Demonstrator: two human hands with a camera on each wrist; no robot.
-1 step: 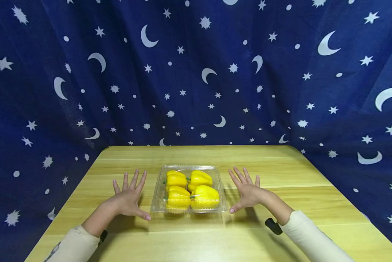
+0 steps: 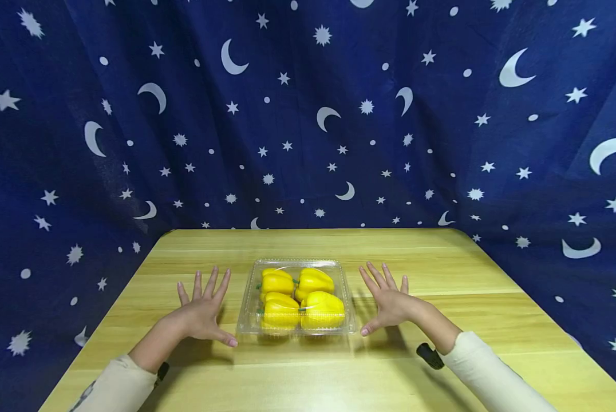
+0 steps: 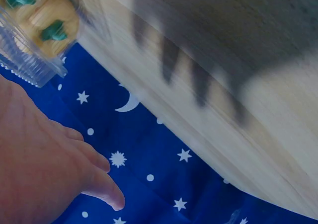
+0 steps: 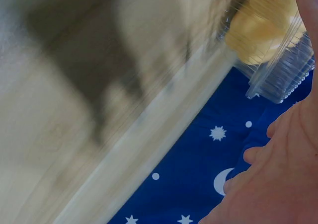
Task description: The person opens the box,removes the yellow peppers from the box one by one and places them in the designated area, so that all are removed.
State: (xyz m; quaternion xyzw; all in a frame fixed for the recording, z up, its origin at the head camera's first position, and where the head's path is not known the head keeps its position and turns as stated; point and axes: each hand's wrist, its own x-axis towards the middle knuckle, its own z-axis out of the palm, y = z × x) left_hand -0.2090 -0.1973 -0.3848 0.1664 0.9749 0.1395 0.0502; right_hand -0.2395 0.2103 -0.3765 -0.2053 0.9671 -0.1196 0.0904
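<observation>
A clear plastic clamshell box [image 2: 308, 331] rests on the table, holding several yellow bell peppers [image 2: 322, 309] with green stems. To its left, my left hand [image 2: 203, 316] is spread wide, thumb pointing toward the box's near left corner. My right hand [image 2: 392, 304] mirrors it on the right side, fingers splayed and a small gap from the box wall. Both palms hold nothing. The left wrist view shows part of the left hand [image 3: 44, 159] beside the box's ridged wall [image 3: 30, 60]. In the right wrist view, the right hand [image 4: 278, 169] partly covers the box [image 4: 283, 80].
The light wooden table [image 2: 308, 377] reaches back to a dark blue curtain [image 2: 297, 171] printed with white moons and stars, which also hangs along both sides. A black band [image 2: 430, 355] is at the right wrist, below the cream sleeve [image 2: 485, 366]. Hand shadows fall on the wood.
</observation>
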